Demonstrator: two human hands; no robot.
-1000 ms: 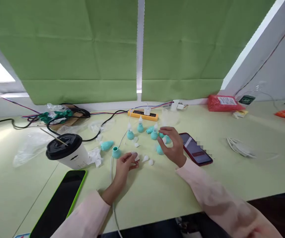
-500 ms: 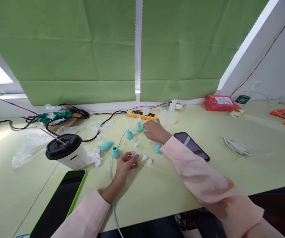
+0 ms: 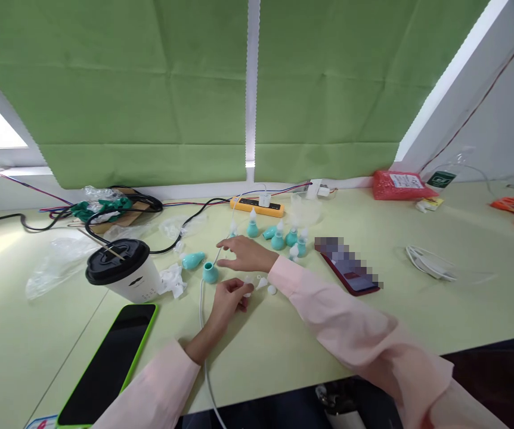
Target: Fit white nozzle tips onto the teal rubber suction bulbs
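Note:
My left hand [image 3: 226, 302] is low over the table, its thumb and fingers pinching a small translucent white plastic piece [image 3: 247, 292]. Above it, my right hand [image 3: 248, 254] stretches leftward with thumb and forefinger apart and nothing seen between them. Left of those fingertips, an open-mouthed teal rubber bulb [image 3: 210, 273] stands upright; another teal bulb [image 3: 193, 260] lies on its side. Behind my right hand are several teal bulbs with clear tips, among them one upright bulb [image 3: 252, 227]. A white cone-shaped piece [image 3: 262, 282] and a white disc [image 3: 272, 290] lie right of my left hand.
A lidded paper cup [image 3: 134, 283] and a green-cased phone [image 3: 109, 363] are at left; a red-edged phone [image 3: 350, 268] lies at right. A white cable [image 3: 207, 375] runs past my left wrist. Farther back are a yellow power strip [image 3: 257, 207] and a red package [image 3: 400, 186].
My right hand has moved left and nearer from among the bulbs at the back, and its fingers are now spread. My left hand stays nearly in place with the small piece.

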